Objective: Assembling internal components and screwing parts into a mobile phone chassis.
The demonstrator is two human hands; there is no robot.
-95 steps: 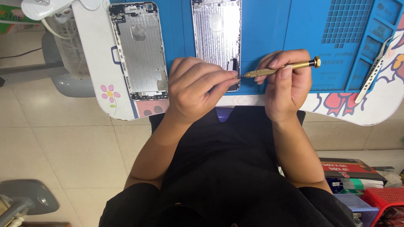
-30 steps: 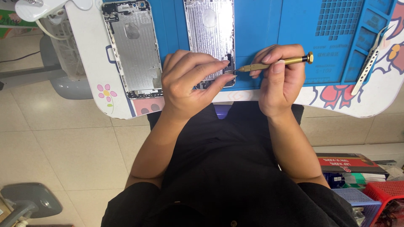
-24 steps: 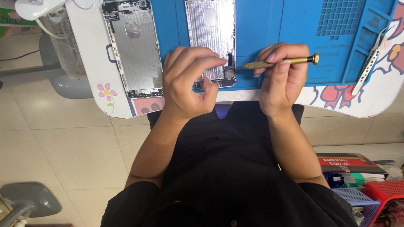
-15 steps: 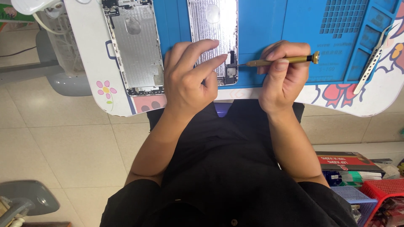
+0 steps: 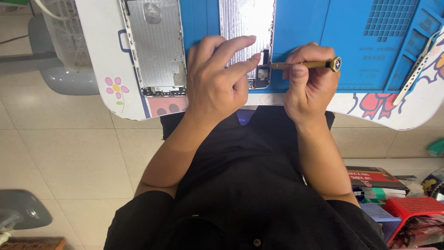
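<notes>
Brass-coloured screwdriver lies level at centre right of the frame, pinched between thumb and fingers of the right hand, tip pointing left at the bottom corner of the open phone frame. Left hand sits just beside it, fingers spread over the frame's lower edge, pressing it to the blue work mat; nothing is gripped in it. Hands close together, not touching. Frame looks like thin metal: light, stiff, easily bent, with delicate parts near the tip. Best steadied flat by its edges. Screwdriver slim, probably slippery; hold near the knurled shaft. Farther left, a second phone housing rests on the white table.
</notes>
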